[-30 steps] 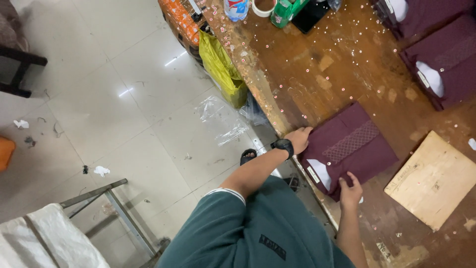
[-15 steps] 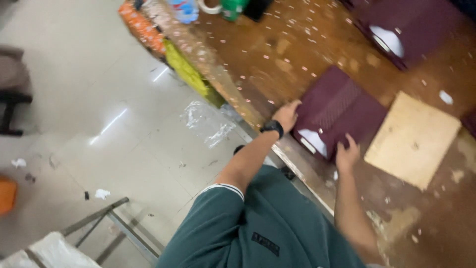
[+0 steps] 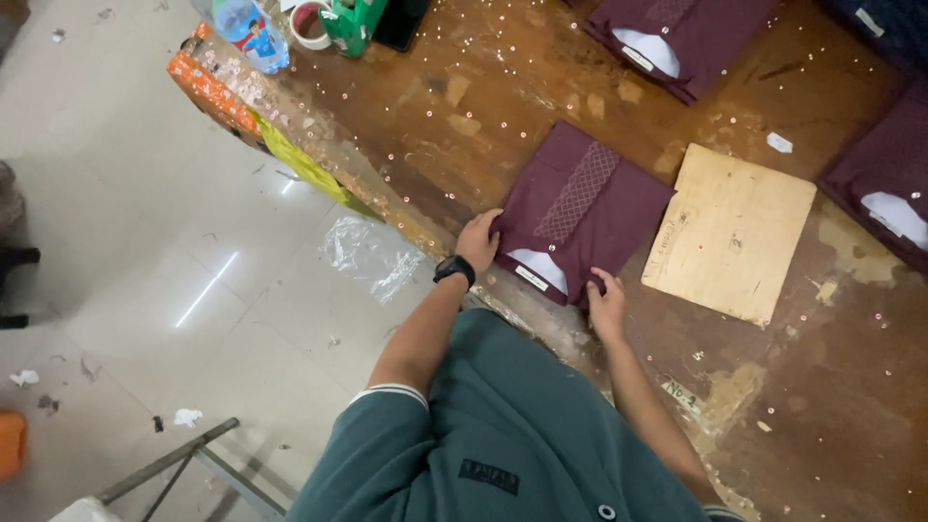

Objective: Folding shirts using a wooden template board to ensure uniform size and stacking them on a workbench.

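Plywood board (image 3: 732,232) — bottle (image 3: 248,34), mug (image 3: 309,24) beyond.

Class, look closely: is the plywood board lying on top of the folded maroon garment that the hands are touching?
No, the plywood board lies flat on the table beside the folded maroon garment.
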